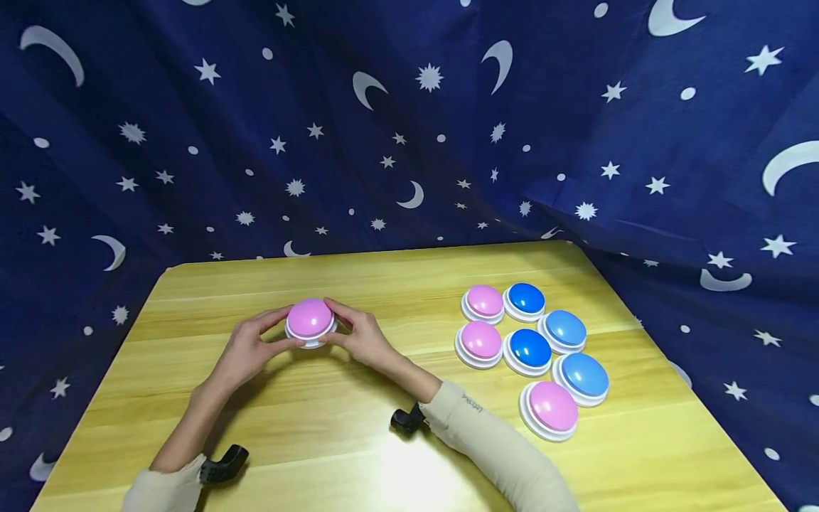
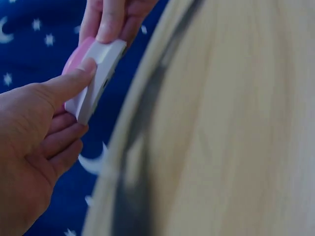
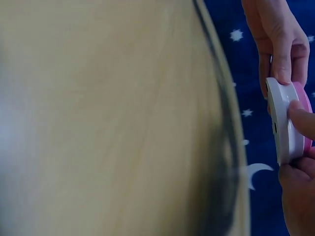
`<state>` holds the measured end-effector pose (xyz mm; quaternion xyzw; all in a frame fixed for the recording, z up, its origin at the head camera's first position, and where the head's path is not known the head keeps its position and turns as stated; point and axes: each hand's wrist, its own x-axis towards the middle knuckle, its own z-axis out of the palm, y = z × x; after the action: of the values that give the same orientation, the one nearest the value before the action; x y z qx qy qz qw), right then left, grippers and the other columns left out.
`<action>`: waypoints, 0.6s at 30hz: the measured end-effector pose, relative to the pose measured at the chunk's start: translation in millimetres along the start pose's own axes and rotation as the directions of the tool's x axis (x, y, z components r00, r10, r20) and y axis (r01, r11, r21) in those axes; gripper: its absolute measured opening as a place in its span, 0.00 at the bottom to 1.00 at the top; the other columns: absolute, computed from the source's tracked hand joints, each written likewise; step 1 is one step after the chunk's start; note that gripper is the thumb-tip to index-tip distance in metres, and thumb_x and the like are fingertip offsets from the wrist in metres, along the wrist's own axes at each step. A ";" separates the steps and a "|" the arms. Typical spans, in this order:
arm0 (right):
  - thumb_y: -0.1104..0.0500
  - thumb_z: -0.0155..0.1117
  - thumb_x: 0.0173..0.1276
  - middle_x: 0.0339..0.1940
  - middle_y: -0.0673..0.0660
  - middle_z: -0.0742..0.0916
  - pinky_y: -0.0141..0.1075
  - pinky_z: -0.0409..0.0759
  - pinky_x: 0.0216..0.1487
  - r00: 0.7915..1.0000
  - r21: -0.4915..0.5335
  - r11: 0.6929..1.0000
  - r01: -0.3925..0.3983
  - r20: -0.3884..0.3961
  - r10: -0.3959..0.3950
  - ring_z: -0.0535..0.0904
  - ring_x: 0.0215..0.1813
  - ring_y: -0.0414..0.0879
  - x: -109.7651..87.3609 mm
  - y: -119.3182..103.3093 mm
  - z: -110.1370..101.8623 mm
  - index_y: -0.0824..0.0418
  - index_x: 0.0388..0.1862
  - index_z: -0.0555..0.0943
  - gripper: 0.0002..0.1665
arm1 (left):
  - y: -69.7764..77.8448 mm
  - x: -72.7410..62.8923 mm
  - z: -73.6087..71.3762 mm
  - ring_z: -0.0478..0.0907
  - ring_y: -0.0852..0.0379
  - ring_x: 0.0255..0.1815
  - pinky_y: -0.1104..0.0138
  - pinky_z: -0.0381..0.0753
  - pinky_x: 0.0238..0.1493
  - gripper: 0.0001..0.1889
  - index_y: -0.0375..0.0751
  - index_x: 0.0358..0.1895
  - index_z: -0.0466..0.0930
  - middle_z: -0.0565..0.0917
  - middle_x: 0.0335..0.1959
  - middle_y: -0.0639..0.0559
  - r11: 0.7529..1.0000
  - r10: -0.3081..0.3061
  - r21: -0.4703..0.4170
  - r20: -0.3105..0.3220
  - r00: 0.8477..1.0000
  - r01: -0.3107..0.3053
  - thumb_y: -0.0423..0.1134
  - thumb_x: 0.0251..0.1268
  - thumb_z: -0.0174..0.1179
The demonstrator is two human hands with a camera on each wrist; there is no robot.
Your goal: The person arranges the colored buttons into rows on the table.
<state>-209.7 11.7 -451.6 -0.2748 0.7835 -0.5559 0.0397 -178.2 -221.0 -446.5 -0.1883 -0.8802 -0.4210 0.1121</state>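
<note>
Holding: one pink button (image 1: 310, 318), left of centre in frame, raised above the desk (image 1: 320, 434).
Pinch: we note left grip (image 1: 249, 346) and right grip (image 1: 366, 337) closed to button width, thumb and fingers on opposite sides.
Right of frame: we count three more pink buttons (image 1: 481, 340), two dark blue buttons (image 1: 530, 348), two light blue buttons (image 1: 566, 328).

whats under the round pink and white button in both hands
A gap, then the yellowish wooden table: wrist views show the button held clear of it. In the head view, the button hides a patch of wood.
</note>
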 end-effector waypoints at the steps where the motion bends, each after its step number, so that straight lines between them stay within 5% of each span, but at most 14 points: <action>1: 0.66 0.73 0.61 0.68 0.62 0.76 0.29 0.69 0.65 1.000 -0.028 1.000 -0.005 -0.001 0.005 0.72 0.68 0.49 4.6 2.2 4.7 0.67 0.71 0.69 0.40 | -6.6 -0.4 -1.1 0.75 0.37 0.61 0.43 0.74 0.58 0.33 0.32 0.62 0.77 0.80 0.58 0.37 1.000 -0.009 -0.003 0.005 1.000 0.009 0.38 0.52 0.76; 9: 0.64 0.74 0.61 0.67 0.63 0.76 0.28 0.65 0.67 1.000 -0.164 0.986 -0.004 0.020 0.007 0.71 0.69 0.48 27.8 13.9 36.5 0.69 0.71 0.69 0.40 | -45.9 -6.9 -8.3 0.74 0.36 0.62 0.46 0.71 0.60 0.32 0.29 0.63 0.75 0.79 0.59 0.34 0.999 -0.033 0.017 0.020 0.999 0.033 0.35 0.55 0.74; 18: 0.64 0.75 0.60 0.67 0.62 0.76 0.27 0.66 0.66 0.997 -0.178 0.982 -0.060 0.037 0.068 0.72 0.68 0.48 32.9 15.0 45.7 0.67 0.72 0.69 0.42 | -58.6 -12.7 -8.8 0.72 0.34 0.63 0.42 0.68 0.62 0.32 0.28 0.63 0.75 0.79 0.59 0.33 0.998 -0.050 0.028 0.020 0.999 0.049 0.37 0.55 0.75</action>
<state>-226.6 -39.2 -474.3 -0.2639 0.8371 -0.4765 0.0498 -191.4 -264.6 -486.6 -0.1690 -0.8915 -0.4093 0.0952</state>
